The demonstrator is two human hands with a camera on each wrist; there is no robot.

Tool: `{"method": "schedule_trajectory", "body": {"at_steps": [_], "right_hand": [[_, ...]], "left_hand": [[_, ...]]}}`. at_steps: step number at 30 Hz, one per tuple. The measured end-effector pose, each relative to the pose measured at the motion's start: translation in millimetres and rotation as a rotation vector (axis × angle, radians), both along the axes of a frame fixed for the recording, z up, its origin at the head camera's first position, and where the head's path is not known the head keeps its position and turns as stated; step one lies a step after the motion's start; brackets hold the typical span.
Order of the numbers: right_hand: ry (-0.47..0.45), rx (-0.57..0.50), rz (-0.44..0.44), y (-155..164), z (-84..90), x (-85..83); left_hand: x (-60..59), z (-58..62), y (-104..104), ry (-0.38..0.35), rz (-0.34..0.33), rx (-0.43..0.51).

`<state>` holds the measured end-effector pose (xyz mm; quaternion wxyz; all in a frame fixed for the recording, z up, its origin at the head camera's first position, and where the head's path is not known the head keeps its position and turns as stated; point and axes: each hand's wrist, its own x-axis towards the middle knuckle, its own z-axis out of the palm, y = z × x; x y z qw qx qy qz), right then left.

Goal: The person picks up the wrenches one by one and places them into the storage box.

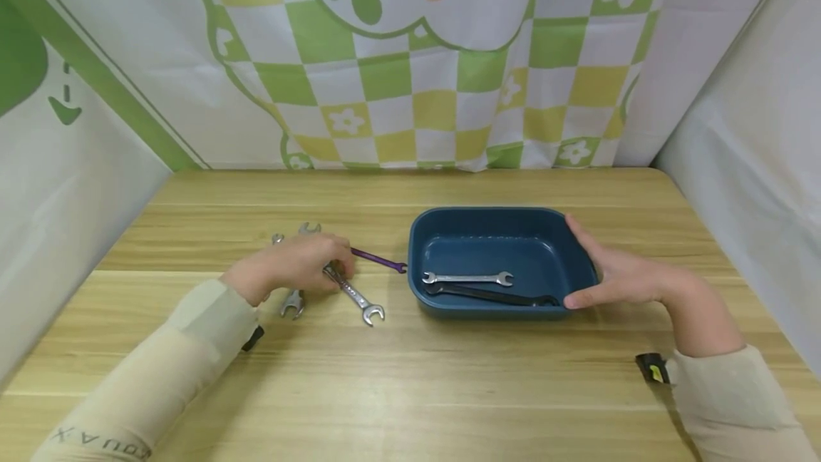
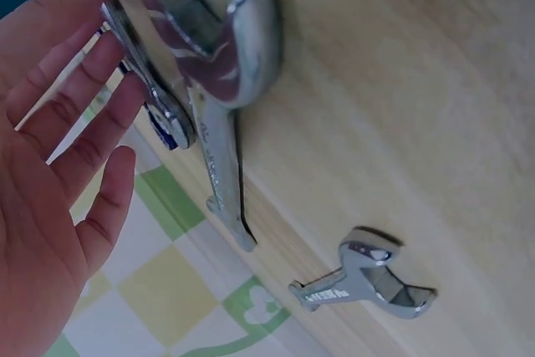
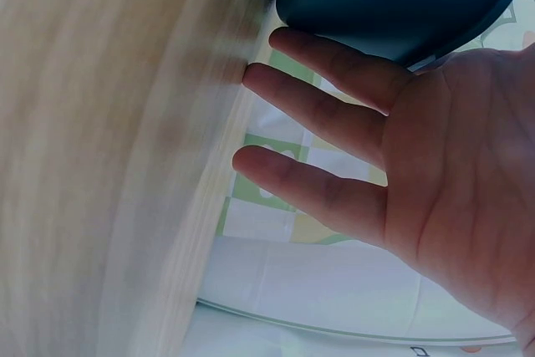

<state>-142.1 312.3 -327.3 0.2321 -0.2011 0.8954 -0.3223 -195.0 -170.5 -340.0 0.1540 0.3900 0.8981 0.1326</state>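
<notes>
My left hand (image 1: pixel 308 262) pinches a silver wrench (image 1: pixel 355 295) near its far end, between thumb and fingertips. The open jaw end of that wrench points down toward the front right. Behind the fingers lies a purple wrench (image 1: pixel 380 260), partly hidden by the hand. Another silver wrench (image 2: pixel 219 135) lies right beside the fingertips, and a smaller one (image 2: pixel 359 280) farther left. At the right end of a blue bin (image 1: pixel 494 314), my right hand (image 1: pixel 618 273) rests spread, thumb on the front rim and index finger at the back rim. Its other fingers (image 3: pixel 313 186) extend straight along the outside.
Inside the bin a silver wrench (image 1: pixel 468 279) and a black wrench (image 1: pixel 490 296) lie side by side near the front wall. A checkered cloth (image 1: pixel 410 91) hangs behind the wooden table (image 1: pixel 398 383), with white cloth walls on both sides.
</notes>
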Motion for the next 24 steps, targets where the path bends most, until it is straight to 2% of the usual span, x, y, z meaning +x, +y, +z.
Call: {"method": "schedule_trajectory", "body": {"at_steps": [7,14,19,24], "right_hand": [[-0.007,-0.004,-0.003,0.1,-0.2,-0.1],[-0.008,-0.005,-0.006,-0.2,0.5,-0.4],[-0.009,-0.009,-0.002,-1.2,1.3,-0.6],[-0.001,0.007,-0.006,-0.3,1.9,1.1]], "left_hand": [[0.9,-1.8,3.2,0.01,-0.044,0.021],[0.6,-2.7,2.7,-0.014,-0.047,0.041],[1.0,-2.4,3.1,-0.018,-0.042,0.021],[0.9,-0.4,7.4,-0.061,-0.025,-0.012]]}}
